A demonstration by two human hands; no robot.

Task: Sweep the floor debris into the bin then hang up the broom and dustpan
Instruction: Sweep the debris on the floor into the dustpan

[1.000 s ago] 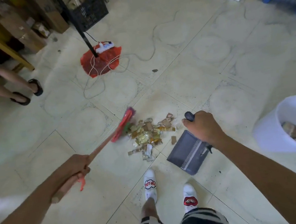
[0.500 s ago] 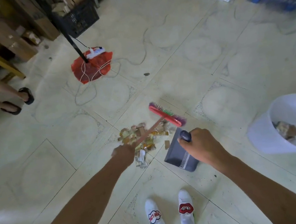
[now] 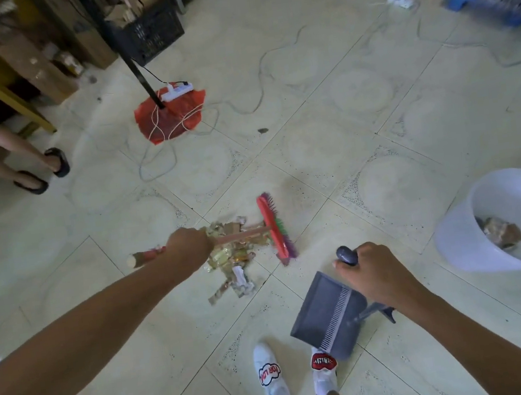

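My left hand grips the wooden handle of a short broom; its red head with green and purple bristles stands just right of a pile of paper and wrapper debris on the tiled floor. My right hand holds the handle of a grey dustpan, which rests on the floor right of and nearer than the pile, apart from it. A white bin with some scraps inside stands at the right.
A black pole on a red base with a power strip and loose cables lies ahead. Another person's legs stand at the left. Crates and boxes line the far wall. My white shoes are below the dustpan.
The broom swung from left of the pile to its right side, and my left hand slid up the handle. The dustpan pulled back from the pile, nearer my feet.
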